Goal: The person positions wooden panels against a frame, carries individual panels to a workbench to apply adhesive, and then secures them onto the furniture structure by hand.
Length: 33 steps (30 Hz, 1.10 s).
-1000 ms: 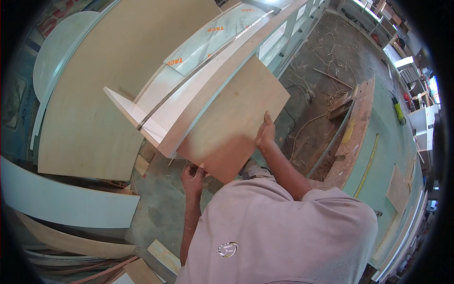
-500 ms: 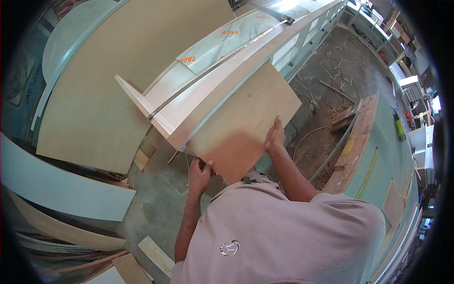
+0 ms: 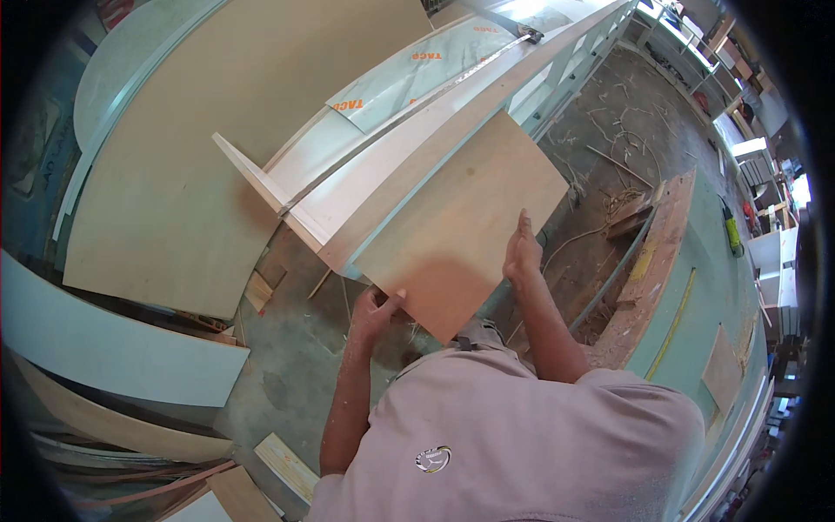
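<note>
Gripping a plywood panel (image 3: 461, 226) by its near edges, left hand (image 3: 374, 309) at the near-left corner, right hand (image 3: 522, 252) on the right edge, long axis running far-right.

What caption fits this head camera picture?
Both hands, left hand and right hand, hold a plywood panel against a white frame.

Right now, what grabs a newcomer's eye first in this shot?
The square plywood panel at centre, gripped by the left hand at its lower corner and the right hand on its right edge. It leans against a long white shelf frame running diagonally to the upper right. Left of that, a large curved plywood sheet.
</note>
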### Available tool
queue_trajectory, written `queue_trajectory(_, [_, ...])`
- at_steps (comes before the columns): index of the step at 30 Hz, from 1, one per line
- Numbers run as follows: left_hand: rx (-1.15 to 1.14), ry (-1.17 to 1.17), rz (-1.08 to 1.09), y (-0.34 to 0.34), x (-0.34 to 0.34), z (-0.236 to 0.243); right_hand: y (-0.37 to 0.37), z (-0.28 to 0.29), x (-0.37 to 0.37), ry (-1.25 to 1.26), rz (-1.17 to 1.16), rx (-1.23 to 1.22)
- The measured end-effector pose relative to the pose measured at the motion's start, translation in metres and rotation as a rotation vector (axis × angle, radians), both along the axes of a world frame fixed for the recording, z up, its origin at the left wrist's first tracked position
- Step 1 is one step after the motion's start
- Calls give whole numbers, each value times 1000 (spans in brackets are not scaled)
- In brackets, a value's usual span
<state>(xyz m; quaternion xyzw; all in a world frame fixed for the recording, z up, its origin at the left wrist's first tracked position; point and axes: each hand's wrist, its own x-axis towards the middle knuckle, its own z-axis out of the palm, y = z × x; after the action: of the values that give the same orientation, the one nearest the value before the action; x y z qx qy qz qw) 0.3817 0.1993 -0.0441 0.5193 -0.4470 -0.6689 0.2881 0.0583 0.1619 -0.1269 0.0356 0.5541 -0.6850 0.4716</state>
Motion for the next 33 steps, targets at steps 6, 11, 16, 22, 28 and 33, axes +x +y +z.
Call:
queue_trajectory(6, [-15, 13, 28, 6, -12, 6, -1, -16, -4, 170, -77, 204])
queue_trajectory(11, [-1, 88, 30, 5, -10, 12, 11, 19, -16, 185, 11, 54])
queue_trajectory(16, [47, 92, 43, 6, -9, 9, 26, 60, -2, -3, 194, -290])
queue_trajectory(22, [85, 179, 104, 11, -21, 27, 29, 47, -31, -109, 256, -346])
queue_trajectory(28, [73, 280, 94, 9, -19, 38, 27, 65, -28, 44, 179, -361])
queue_trajectory(33, [68, 210, 148, 15, -23, 35, 29, 74, -35, 44, 231, -284])
